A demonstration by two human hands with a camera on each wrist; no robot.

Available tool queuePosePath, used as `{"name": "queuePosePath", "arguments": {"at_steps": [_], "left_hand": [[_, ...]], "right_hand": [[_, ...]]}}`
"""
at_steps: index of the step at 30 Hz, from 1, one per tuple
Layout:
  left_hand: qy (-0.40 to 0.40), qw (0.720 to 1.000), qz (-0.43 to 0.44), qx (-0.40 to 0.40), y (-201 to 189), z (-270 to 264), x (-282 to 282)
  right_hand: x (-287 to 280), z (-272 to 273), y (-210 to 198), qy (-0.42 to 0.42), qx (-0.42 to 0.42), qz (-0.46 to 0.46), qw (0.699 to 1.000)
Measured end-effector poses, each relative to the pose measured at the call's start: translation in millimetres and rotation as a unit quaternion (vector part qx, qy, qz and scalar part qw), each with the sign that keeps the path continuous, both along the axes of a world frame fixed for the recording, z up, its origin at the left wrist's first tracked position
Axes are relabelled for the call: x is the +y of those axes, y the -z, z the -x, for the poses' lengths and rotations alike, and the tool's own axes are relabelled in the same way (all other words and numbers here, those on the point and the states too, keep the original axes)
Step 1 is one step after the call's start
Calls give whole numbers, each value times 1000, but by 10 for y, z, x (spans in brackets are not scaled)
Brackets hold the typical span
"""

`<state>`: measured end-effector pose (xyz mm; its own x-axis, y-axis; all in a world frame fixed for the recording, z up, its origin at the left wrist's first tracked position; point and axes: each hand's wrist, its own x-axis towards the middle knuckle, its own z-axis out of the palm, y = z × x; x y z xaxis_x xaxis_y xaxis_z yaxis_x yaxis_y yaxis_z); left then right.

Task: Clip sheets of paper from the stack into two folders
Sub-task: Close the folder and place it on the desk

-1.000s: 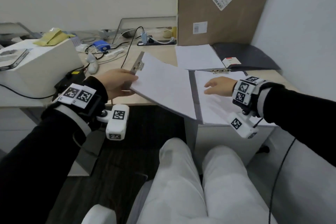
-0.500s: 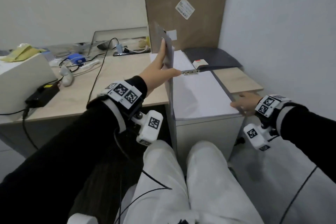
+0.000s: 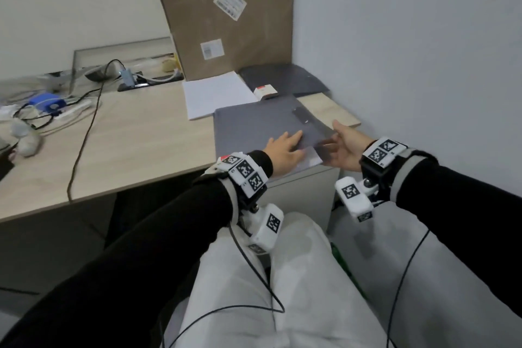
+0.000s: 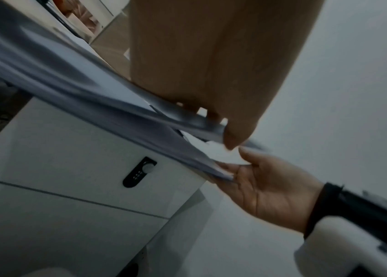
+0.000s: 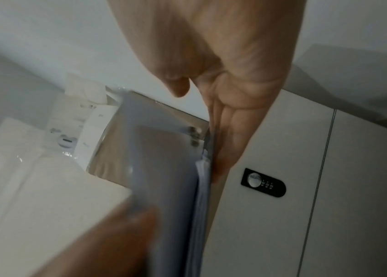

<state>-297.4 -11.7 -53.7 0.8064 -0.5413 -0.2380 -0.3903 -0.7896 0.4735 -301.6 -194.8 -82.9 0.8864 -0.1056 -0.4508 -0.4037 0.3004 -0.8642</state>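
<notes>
With the closed grey folder [image 3: 262, 124] lying on the table [image 3: 135, 144], our left hand [image 3: 285, 150] pressed flat on its cover while our right hand [image 3: 343, 147] pinched its near corner, a thin, flexible, probably slippery edge.

Head view looks down; both close wrist views share the folder [image 4: 107, 105].

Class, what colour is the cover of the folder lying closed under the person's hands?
The folder cover is plain grey, clearest in the head view.
</notes>
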Motion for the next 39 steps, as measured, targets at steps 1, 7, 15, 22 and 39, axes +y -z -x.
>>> {"name": "queuePosePath", "arguments": {"at_steps": [1, 7, 15, 22, 39], "left_hand": [[1, 999, -41, -4, 64, 2, -20], [-133, 984, 114, 12, 33, -83, 213], [-455, 877, 134, 70, 225, -348, 951], [-377, 810, 357, 273, 326, -145, 1088], [-360, 786, 460, 204, -68, -756, 2277]], "right_hand": [[7, 8, -1, -15, -1, -14, 1000], [137, -12, 81, -30, 36, 82, 996], [186, -42, 178, -53, 30, 132, 989], [205, 92, 182, -48, -41, 111, 992], [1440, -1124, -370, -75, -127, 111, 983]]}}
